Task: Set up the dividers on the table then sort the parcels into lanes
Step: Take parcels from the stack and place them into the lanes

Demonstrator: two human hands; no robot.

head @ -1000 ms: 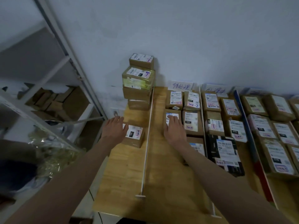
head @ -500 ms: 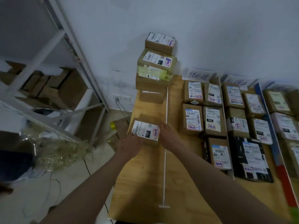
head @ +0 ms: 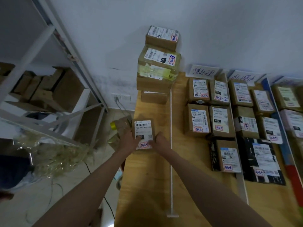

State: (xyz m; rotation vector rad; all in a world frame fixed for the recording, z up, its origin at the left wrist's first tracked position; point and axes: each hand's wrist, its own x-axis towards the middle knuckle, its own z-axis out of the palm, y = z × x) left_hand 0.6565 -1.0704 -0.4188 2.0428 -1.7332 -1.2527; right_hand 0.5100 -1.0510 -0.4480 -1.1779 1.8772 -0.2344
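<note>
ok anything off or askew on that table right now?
The stack of boxes at the far left leans: its upper boxes overhang the smaller bottom one and sit twisted. One black parcel lies among brown ones. The small parcel, held in both hands' grip, is over the table's left edge.

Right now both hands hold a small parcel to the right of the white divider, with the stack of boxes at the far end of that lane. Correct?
Not quite. In the head view the left hand and right hand hold the parcel to the left of the white divider, not the right. The stack of boxes does stand at that lane's far end.
</note>
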